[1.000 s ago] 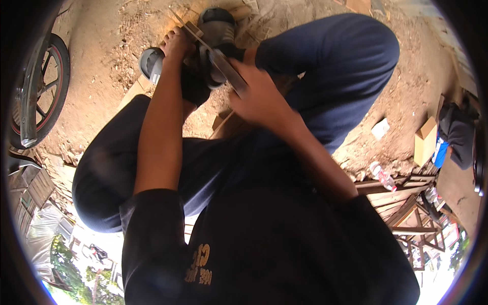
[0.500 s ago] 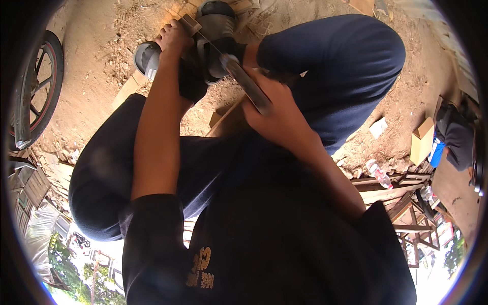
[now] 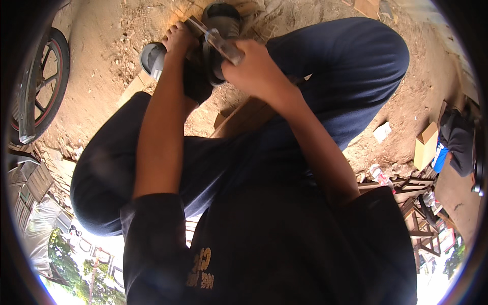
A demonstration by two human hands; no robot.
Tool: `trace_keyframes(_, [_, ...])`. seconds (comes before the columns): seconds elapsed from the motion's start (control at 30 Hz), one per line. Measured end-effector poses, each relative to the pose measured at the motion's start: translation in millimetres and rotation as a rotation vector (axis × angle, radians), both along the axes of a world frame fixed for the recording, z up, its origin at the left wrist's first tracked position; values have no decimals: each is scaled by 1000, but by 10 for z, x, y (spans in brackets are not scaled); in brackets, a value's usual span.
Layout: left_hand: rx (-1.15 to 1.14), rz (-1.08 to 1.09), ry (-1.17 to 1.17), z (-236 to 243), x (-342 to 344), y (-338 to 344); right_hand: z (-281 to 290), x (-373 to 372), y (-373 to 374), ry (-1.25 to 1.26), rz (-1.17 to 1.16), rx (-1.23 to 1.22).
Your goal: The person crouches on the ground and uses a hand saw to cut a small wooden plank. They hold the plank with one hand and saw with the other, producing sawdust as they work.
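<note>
My right hand (image 3: 249,66) is closed round the grip of a thin-bladed hand tool (image 3: 222,44), blurred by motion. Its front end meets a small wooden block (image 3: 193,23) at the top of the view. Against that block my left hand (image 3: 179,39) is closed, fingers curled at its left side; part of the grip is hidden. Both hands work between my feet, close to the right shoe (image 3: 221,18) and the left shoe (image 3: 151,58), which are grey and black. The blade's exact kind cannot be made out.
A wooden board (image 3: 244,118) lies under my legs. At the far left stands a wheel (image 3: 53,76). To the right are an open cardboard box (image 3: 426,145), a plastic bottle (image 3: 380,174), a wooden frame (image 3: 422,229) and another person in dark clothing (image 3: 455,137).
My right hand has pushed the tool forward and to the left, bringing its handle near the wooden block. My left hand stays at the block; the view has shifted slightly.
</note>
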State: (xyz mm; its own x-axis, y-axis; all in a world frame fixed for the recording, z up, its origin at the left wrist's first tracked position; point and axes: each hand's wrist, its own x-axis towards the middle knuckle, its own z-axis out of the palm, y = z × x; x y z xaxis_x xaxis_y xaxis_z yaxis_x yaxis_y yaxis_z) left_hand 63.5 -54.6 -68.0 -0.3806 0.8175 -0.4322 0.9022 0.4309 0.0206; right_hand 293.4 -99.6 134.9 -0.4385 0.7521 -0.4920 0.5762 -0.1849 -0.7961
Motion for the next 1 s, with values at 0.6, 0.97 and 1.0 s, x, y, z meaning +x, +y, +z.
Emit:
trace_keyframes(0.6, [-48, -53, -133, -21, -199, 103, 338, 451, -750, 101, -86, 208])
trace_keyframes(0.97, [-168, -202, -354, -367, -693, 179, 470, 730, -942, 172, -121, 105])
trace_keyframes(1.0, [-192, -246, -415, -321, -530, 274, 373, 609, -845, 142, -120, 100])
